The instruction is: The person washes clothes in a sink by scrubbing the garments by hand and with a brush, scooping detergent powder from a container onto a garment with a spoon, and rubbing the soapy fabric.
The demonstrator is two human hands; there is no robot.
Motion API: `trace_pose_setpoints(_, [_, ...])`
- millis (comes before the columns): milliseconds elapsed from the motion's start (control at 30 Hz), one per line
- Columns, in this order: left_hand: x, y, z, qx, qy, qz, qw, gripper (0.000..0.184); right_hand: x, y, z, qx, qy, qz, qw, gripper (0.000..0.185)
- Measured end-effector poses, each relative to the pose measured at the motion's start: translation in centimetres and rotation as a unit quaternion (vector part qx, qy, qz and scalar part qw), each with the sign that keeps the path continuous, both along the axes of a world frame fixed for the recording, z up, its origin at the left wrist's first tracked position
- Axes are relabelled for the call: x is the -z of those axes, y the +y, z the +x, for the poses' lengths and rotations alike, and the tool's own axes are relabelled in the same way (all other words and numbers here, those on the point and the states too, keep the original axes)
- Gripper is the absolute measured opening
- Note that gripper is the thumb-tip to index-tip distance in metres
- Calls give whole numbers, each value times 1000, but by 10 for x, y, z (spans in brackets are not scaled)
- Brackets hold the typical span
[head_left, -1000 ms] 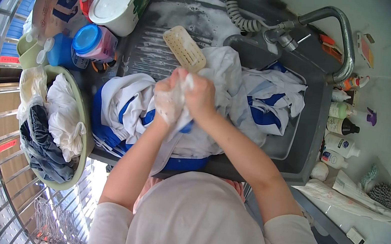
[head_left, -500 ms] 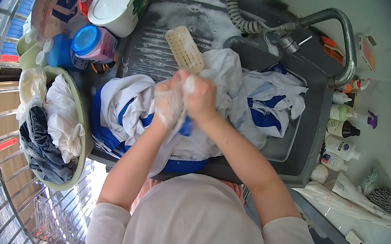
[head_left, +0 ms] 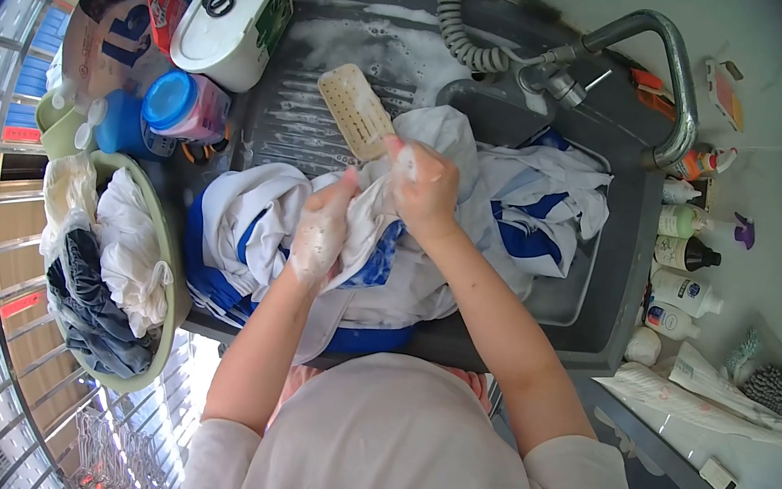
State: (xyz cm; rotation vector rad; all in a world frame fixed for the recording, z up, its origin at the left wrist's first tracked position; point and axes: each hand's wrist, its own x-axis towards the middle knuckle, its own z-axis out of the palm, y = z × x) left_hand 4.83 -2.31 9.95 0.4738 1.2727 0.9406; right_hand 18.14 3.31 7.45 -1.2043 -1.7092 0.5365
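Note:
Wet white-and-blue clothing [head_left: 255, 209] lies bunched over the front of the grey sink's ribbed washboard [head_left: 303, 125]. My left hand [head_left: 320, 234], soapy along its back, is closed on a fold of this garment. Just to its right, my right hand [head_left: 423, 189] grips another part of the cloth, with foam on its knuckles. A stretch of white and blue fabric [head_left: 376, 252] spans between and below both hands. Beyond them a cream perforated soap dish [head_left: 355, 110] rests on the ribs, its near end close to my right hand. More white-and-blue clothing [head_left: 544, 202] lies in the basin at right.
A green tub [head_left: 162, 342] of dark and white clothes stands at left. Behind it are a blue-lidded jar [head_left: 187, 106] and a white lidded box [head_left: 235, 14]. A metal faucet [head_left: 685, 106] arches over the back right; several bottles [head_left: 688, 254] line the right ledge.
My hands have moved apart from being pressed together, and the cloth between them now shows. The whole view has shifted slightly.

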Motion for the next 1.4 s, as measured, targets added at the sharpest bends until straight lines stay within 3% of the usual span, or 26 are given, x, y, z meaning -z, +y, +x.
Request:
trace_pose_setpoints(100, [-17,-6,-1,-105,-121,-1,987,27,5,-3,13,89,-10,-50,995,20])
trace_pose_setpoints(200, [-29,-12,0,-88,-141,54,985,24,13,-13,35,156,-46,0,987,33])
trace_pose_setpoints(267, [-19,-16,-4,-89,-152,86,981,21,24,-29,45,88,-2,-198,976,48])
trace_pose_setpoints(300, [-12,-18,-6,-90,-163,117,975,18,14,-32,46,90,-3,-197,976,48])
trace_pose_setpoints(333, [-6,-20,-7,-88,-164,117,976,18,-5,-34,47,65,100,-348,930,50])
trace_pose_setpoints(367, [-1,-22,-7,-84,-156,128,976,18,-15,-36,47,37,201,-486,849,53])
trace_pose_setpoints(400, [1,-24,-7,-80,-147,139,976,22,-13,-37,50,39,202,-486,849,53])
trace_pose_setpoints(467, [2,-25,-5,-89,-119,145,978,18,-6,-38,55,-2,396,-511,763,51])
trace_pose_setpoints(500, [2,-25,-5,-101,-91,151,979,14,-7,-36,58,-1,397,-509,763,51])
trace_pose_setpoints(567, [2,-23,-11,-78,-30,177,981,15,-9,-29,65,-40,547,-478,686,50])
trace_pose_setpoints(600, [3,-22,-14,-57,29,201,977,20,-17,-26,70,-39,546,-476,688,50])
trace_pose_setpoints(667, [-6,-20,-16,-46,34,190,980,24,-39,-20,83,-78,596,-411,686,53])
trace_pose_setpoints(733, [-8,-19,-18,24,55,192,980,23,-48,-16,91,-79,583,-379,714,59])
trace_pose_setpoints(800, [-13,-17,-17,21,66,191,979,28,-61,-13,95,-118,569,-316,750,64])
trace_pose_setpoints(900, [-23,-16,-19,-22,303,260,917,37,-72,-11,104,-153,550,-291,767,67])
trace_pose_setpoints(933, [-28,-14,-20,-21,302,261,917,37,-75,-11,106,-152,550,-290,768,67])
trace_pose_setpoints(1000, [-37,-11,-25,-126,305,247,911,35,-80,-13,107,-149,534,-291,780,67])
trace_pose_setpoints(1133, [-40,-3,-32,-121,346,280,887,31,-82,-15,101,-139,531,-304,779,62])
trace_pose_setpoints(1200, [-35,-1,-33,-132,320,260,902,25,-77,-14,96,-114,516,-304,792,55])
trace_pose_setpoints(1267, [-35,1,-30,-146,570,399,703,25,-75,-14,95,-120,525,-301,787,51])
trace_pose_setpoints(1333, [-36,-17,-31,-116,609,382,685,27,-74,-14,93,-125,530,-297,784,47])
trace_pose_setpoints(1400, [-31,-34,-19,23,591,400,700,33,-73,-13,92,-101,562,-283,771,38])
